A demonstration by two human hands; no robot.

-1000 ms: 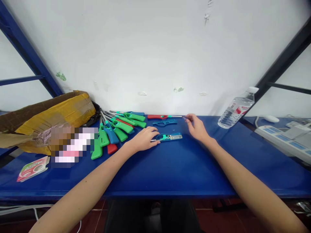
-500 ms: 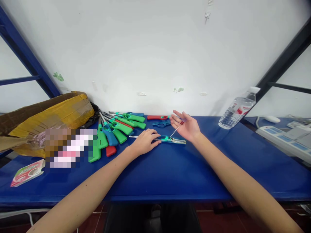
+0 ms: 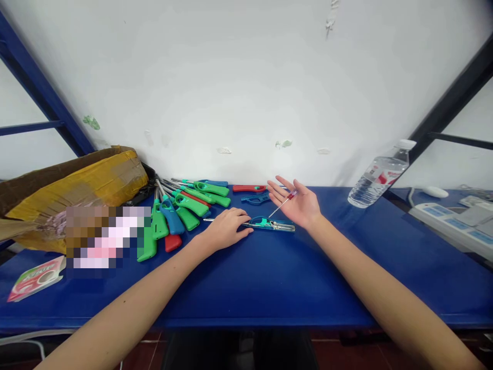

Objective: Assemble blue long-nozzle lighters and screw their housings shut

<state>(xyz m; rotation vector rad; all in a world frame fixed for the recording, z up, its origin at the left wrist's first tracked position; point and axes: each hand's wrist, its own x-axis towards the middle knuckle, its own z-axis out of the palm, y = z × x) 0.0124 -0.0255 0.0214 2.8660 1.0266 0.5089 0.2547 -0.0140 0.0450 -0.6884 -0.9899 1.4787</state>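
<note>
My left hand point(image 3: 228, 229) is closed over the metal tube of a long-necked gas lighter point(image 3: 284, 226), pressing it to the table. The lighter lies flat with its inside exposed: green trigger parts and a clear fuel tank in a blue shell. My right hand point(image 3: 308, 206) is turned palm up, fingers spread, with a small red-handled screwdriver point(image 3: 292, 195) lying across the palm near the thumb. The screwdriver's shaft slants down to the lighter's middle; whether its tip touches cannot be seen. Behind lie a loose blue shell half point(image 3: 254, 198) and a red lighter point(image 3: 246, 188).
Several green, blue and red lighters point(image 3: 185, 216) are heaped left of my left hand. Further left sit a taped cardboard box point(image 3: 80, 180) and a printed card point(image 3: 36, 280). A water bottle point(image 3: 379, 177) and a white power strip point(image 3: 447, 218) stand right, before the wall point(image 3: 246, 92).
My right hand has turned slightly, its fingers spreading wider, and the screwdriver lies lower in slant. My left hand stays on the lighter. The view has shifted slightly.
</note>
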